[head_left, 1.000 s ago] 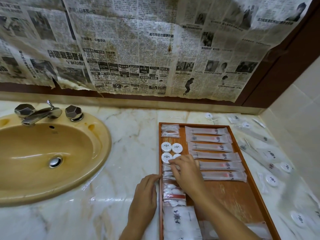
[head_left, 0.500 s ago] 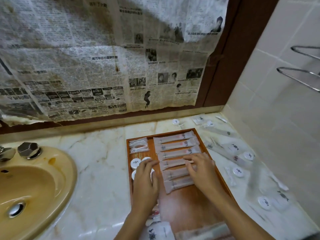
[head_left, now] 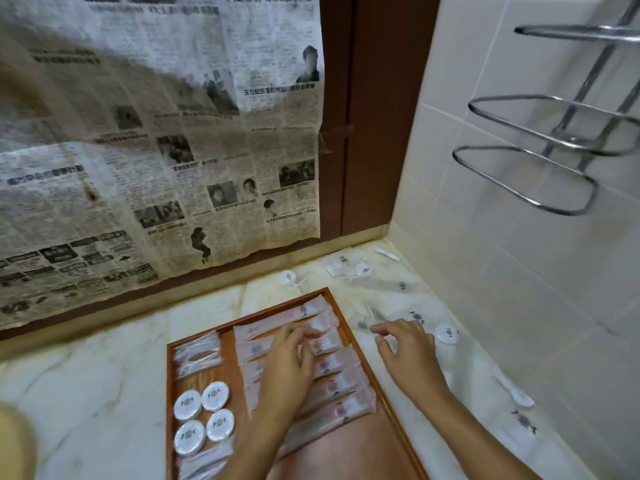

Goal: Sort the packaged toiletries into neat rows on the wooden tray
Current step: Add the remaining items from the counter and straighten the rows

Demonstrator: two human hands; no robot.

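- Wooden tray [head_left: 384, 386] sits on the marble counter [head_left: 104, 393], near the corner of the tiled wall [head_left: 519, 237].
- Tray contents: a column of long sachets [head_left: 341, 382] lying side by side, roughly parallel; four round white tins [head_left: 202, 419] grouped at the near-left; a bundle of clear-wrapped small items [head_left: 197, 355] at the far-left.
- Left hand [head_left: 289, 368] rests on the sachet column, fingers loosely spread and reaching toward the upper packets. It pinches nothing that I can make out; motion blur hides the fingertips.
- Right hand [head_left: 407, 355]: half a second ago it lay on the sachets inside the tray. It is now past the tray's right rim, over the counter, fingers apart and lightly curled, holding nothing.
- Left hand has also shifted, from the round tins across to the sachet column.
- View has swung right as well; the metal towel rack [head_left: 540, 161] now fills the upper right, and the newspaper [head_left: 156, 150] still covers the wall behind.
- Loose items wait on the counter right of the tray: a round tin [head_left: 446, 334] just beyond the right fingertips, clear sachets, another tin [head_left: 287, 277] and small packets near the back wall.
- Reading: straightening of the tray rows looks finished for now; the right hand appears to be going for the next loose piece, probably the nearby tin or a clear sachet.
- Tray's near-right area shows bare wood, so there is room. Much remains unsorted.
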